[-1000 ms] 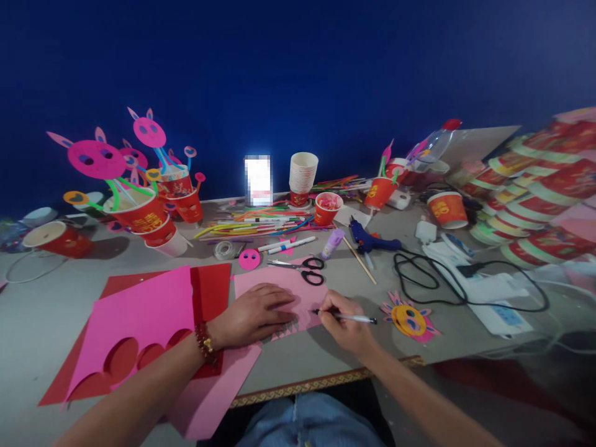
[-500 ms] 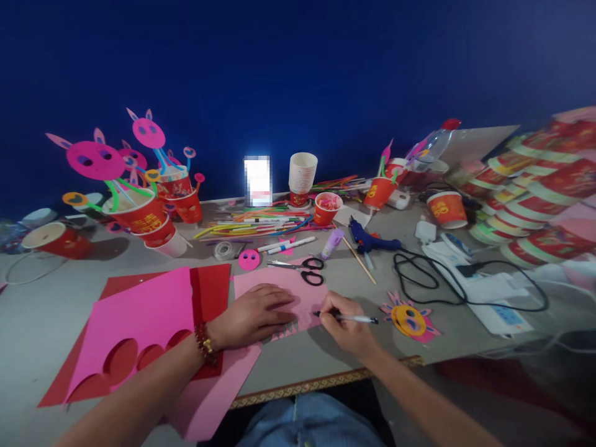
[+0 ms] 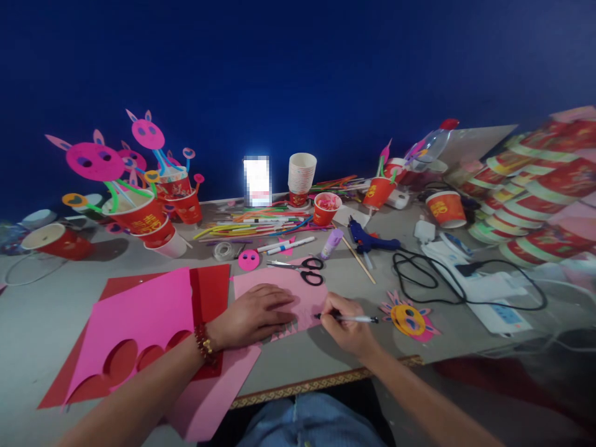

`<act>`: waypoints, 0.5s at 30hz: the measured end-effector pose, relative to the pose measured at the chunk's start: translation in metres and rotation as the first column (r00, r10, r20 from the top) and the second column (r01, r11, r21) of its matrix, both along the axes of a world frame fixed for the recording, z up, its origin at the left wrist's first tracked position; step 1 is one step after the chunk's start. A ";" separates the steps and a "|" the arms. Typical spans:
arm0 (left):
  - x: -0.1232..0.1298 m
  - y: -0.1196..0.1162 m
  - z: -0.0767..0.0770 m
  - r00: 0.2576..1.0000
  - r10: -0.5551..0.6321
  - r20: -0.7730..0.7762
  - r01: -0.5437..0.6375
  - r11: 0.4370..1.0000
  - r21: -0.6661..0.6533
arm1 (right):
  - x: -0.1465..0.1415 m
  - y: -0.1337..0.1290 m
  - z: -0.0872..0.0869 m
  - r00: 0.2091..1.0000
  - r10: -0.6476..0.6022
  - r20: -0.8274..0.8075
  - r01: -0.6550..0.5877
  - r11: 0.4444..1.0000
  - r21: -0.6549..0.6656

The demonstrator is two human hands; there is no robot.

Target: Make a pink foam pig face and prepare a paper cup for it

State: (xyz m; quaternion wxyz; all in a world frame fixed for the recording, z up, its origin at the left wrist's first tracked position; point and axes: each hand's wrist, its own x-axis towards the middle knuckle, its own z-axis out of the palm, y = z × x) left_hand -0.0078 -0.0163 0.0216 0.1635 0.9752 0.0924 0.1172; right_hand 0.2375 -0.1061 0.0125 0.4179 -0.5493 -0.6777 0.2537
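Observation:
My left hand [image 3: 256, 315] lies flat on a light pink sheet of paper [image 3: 305, 298], fingers stretched out to the right. My right hand [image 3: 347, 323] grips a pen [image 3: 358, 319] with a pale barrel and dark ends, its tip at the sheet's right part. Faint lines show on the paper there, too small to make out. Small pointed cut-outs line the sheet's lower edge, partly under my left fingers. Black-handled scissors [image 3: 310, 270] rest on the sheet's upper part. Below my left forearm lie bright pink paper [image 3: 144, 310] with round holes and red paper [image 3: 212, 285].
Behind the sheet are markers [image 3: 292, 246], a purple glue stick [image 3: 331, 243], a blue glue gun [image 3: 375, 241] and several pipe cleaners [image 3: 251, 226]. Paper-cup figures [image 3: 139, 214] stand left. Right are a yellow paper face [image 3: 408, 319], a black cable [image 3: 414, 287] and a power strip [image 3: 500, 316].
The pen and my right hand show hardly any movement. My left hand stays in place, and the view has shifted very slightly.

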 end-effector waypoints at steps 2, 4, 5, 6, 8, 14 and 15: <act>0.000 0.000 0.000 1.000 -0.001 0.007 0.001 1.000 -0.001 | 0.000 0.000 0.001 1.000 0.001 0.000 -0.001 1.000 0.000; 0.000 0.000 -0.001 1.000 -0.007 0.013 0.007 1.000 -0.004 | 0.000 0.000 0.001 1.000 0.003 -0.001 -0.003 1.000 0.000; -0.001 0.000 -0.001 1.000 -0.009 0.014 0.009 1.000 -0.005 | 0.000 0.000 0.001 1.000 0.005 -0.002 -0.005 1.000 0.001; -0.001 0.000 -0.001 1.000 -0.009 0.015 0.009 1.000 -0.005 | 0.000 0.000 0.001 1.000 0.007 -0.003 -0.007 1.000 0.001; -0.001 0.000 -0.001 1.000 -0.007 0.011 0.007 1.000 -0.005 | 0.000 0.000 0.001 1.000 0.010 -0.004 -0.010 1.000 -0.002; 0.000 0.000 -0.001 1.000 -0.002 0.010 0.002 1.000 -0.005 | 0.001 -0.001 0.000 1.000 0.016 -0.017 -0.016 1.000 -0.026; 0.000 0.000 -0.001 1.000 -0.002 0.009 0.002 1.000 -0.006 | 0.001 -0.002 0.000 1.000 0.019 -0.020 -0.020 0.999 -0.025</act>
